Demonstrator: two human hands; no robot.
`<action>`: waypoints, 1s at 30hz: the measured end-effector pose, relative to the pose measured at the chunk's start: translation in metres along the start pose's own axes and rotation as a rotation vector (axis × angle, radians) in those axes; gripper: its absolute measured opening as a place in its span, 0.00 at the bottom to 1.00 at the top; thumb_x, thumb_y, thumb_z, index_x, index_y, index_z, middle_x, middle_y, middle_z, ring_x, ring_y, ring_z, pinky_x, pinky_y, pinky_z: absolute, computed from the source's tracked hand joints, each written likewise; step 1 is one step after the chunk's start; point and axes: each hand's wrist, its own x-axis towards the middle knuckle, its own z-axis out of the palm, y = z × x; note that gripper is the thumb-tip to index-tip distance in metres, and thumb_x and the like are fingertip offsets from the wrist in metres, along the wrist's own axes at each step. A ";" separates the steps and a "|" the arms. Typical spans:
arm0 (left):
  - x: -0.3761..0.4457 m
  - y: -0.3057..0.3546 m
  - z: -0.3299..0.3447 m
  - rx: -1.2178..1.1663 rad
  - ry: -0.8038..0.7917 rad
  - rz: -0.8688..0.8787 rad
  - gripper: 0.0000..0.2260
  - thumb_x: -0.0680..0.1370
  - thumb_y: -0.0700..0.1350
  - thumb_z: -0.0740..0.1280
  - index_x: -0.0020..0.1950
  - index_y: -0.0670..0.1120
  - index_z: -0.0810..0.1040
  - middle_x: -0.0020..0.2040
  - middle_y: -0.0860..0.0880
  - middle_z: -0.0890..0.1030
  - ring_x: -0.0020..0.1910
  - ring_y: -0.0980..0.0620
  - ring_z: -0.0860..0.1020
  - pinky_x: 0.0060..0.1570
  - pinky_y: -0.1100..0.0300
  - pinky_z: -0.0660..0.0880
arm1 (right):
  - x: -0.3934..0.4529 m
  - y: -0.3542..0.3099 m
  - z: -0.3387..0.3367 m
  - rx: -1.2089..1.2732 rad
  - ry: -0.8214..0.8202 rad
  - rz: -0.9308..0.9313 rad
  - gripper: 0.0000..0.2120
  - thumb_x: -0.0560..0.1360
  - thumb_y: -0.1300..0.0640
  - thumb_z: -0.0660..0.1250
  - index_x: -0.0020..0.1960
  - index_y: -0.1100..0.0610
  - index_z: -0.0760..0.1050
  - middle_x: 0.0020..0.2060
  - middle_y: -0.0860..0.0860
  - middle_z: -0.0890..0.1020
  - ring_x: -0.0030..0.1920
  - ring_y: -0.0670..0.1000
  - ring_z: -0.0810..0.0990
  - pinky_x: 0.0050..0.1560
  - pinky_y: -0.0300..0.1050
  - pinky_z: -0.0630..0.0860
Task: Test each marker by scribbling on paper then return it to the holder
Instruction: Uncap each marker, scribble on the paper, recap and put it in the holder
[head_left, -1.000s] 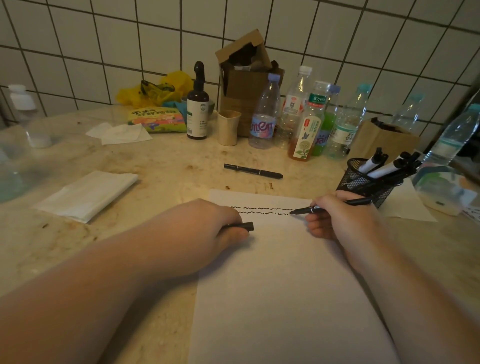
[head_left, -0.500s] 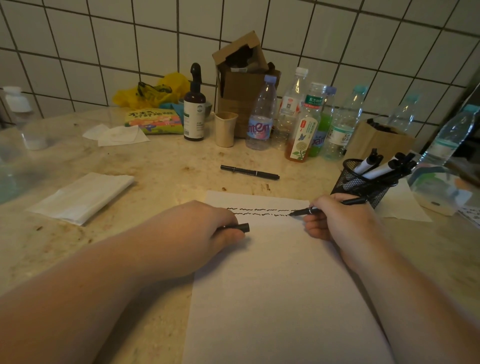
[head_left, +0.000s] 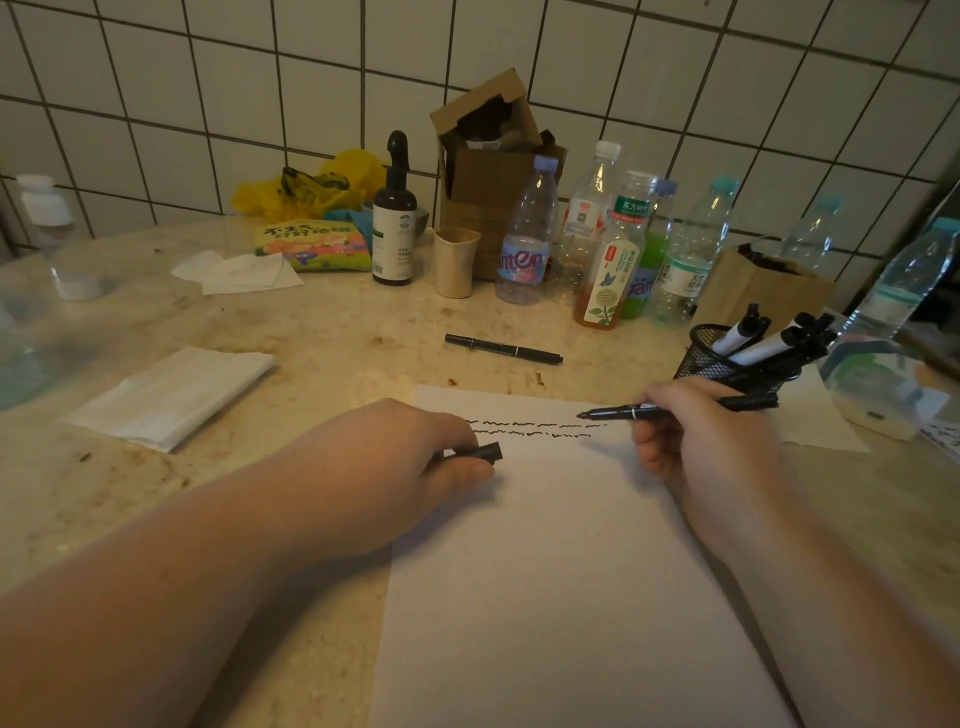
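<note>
An uncapped black marker (head_left: 675, 410) is gripped in the right hand (head_left: 701, 447), tip at the scribbled lines (head_left: 535, 428) on the paper (head_left: 561, 571), while its cap (head_left: 480, 452) is pinched by the left hand (head_left: 395, 467), beside the mesh holder (head_left: 727, 364).

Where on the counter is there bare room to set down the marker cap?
Bare counter lies between the folded tissue, the loose marker and the left hand. The paper below the scribbles is also free. It is crowded along the wall by the bottles and around the holder beside the right hand.
</note>
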 end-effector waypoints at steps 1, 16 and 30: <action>0.000 0.000 0.000 -0.004 0.010 -0.006 0.15 0.78 0.64 0.58 0.56 0.59 0.77 0.40 0.56 0.80 0.38 0.58 0.76 0.40 0.59 0.75 | -0.004 -0.003 0.001 0.036 -0.029 -0.031 0.08 0.78 0.61 0.67 0.42 0.62 0.79 0.28 0.55 0.77 0.28 0.51 0.73 0.30 0.43 0.70; 0.003 0.000 -0.001 -0.067 0.085 -0.029 0.09 0.80 0.59 0.60 0.55 0.60 0.76 0.39 0.58 0.82 0.38 0.60 0.78 0.40 0.61 0.75 | -0.022 -0.012 0.005 0.185 -0.438 -0.036 0.06 0.74 0.61 0.66 0.44 0.64 0.79 0.32 0.59 0.81 0.33 0.54 0.78 0.33 0.44 0.76; 0.000 0.007 -0.004 -0.061 0.078 0.038 0.10 0.79 0.58 0.62 0.55 0.57 0.79 0.42 0.61 0.77 0.43 0.61 0.74 0.42 0.67 0.71 | -0.025 -0.011 0.004 -0.127 -0.607 -0.010 0.13 0.65 0.60 0.72 0.49 0.61 0.85 0.40 0.61 0.88 0.34 0.53 0.85 0.37 0.42 0.83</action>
